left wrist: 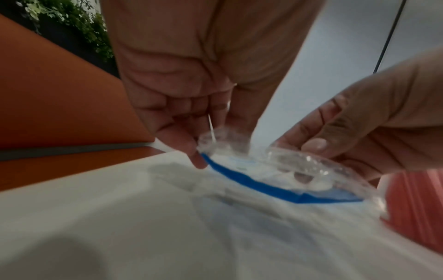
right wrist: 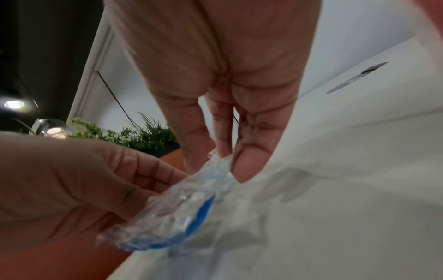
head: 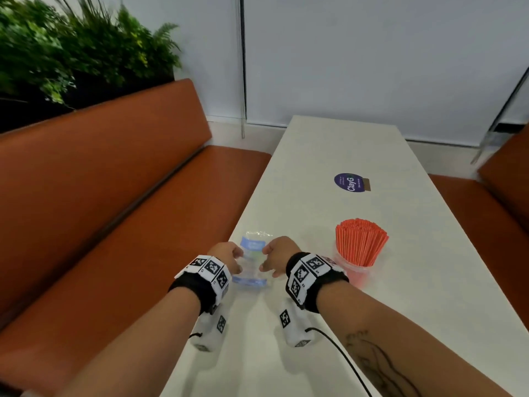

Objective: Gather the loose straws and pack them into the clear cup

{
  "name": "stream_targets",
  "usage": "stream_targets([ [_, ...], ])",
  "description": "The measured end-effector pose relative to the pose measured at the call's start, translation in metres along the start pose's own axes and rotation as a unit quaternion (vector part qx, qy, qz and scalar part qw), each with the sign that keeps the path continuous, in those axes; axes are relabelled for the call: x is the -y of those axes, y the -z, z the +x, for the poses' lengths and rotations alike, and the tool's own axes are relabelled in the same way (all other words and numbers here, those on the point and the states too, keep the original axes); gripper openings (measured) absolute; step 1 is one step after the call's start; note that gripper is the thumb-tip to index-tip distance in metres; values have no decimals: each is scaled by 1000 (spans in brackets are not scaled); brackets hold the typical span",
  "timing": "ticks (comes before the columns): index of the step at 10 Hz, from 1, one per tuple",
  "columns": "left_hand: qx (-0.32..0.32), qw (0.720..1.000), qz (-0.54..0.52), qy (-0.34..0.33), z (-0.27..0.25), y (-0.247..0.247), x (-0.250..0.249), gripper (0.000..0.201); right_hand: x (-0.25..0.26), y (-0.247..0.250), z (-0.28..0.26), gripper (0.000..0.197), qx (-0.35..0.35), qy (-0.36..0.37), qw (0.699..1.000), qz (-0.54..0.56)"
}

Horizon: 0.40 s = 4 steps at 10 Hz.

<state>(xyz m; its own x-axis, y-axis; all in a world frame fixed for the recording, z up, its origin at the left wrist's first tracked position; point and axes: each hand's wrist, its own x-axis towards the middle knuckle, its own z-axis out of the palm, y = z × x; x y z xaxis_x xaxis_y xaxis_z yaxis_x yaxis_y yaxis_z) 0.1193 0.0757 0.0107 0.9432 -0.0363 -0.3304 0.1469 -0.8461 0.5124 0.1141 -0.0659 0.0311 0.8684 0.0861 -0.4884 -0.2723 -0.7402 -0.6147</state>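
A bundle of orange-red straws (head: 361, 242) stands upright in a clear cup (head: 350, 266) on the white table (head: 343, 144), just right of my right wrist; the straws (left wrist: 417, 208) show at the right edge of the left wrist view. A crumpled clear plastic bag with blue bands (head: 252, 262) lies near the table's left edge. My left hand (head: 229, 257) pinches the left side of the bag (left wrist: 263, 170). My right hand (head: 276, 257) pinches the right side of the bag (right wrist: 191, 199). Both hands (left wrist: 199, 144) (right wrist: 225, 159) hold it just above the tabletop.
A round purple sticker (head: 349, 182) lies further along the table. Orange bench seats (head: 114, 196) run along the left and right (head: 486, 213). Green plants (head: 71, 47) stand behind the left bench. A black cable (head: 343, 356) trails from my right wrist.
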Motion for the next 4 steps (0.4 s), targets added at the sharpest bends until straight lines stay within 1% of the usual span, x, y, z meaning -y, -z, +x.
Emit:
stream_targets([
  [1,7,999,42,13,12,-3,3,50,-2,-8,10,46,14,4,993,-119],
  [2,28,994,109,13,17,-6,2,49,-4,-11,11,46,9,27,970,-241],
  [3,14,985,173,11,19,-10,1,39,-10,-8,8,51,6,36,965,-261],
  [4,-33,977,212,2,21,-2,0,35,-19,2,0,55,-16,29,990,-136],
])
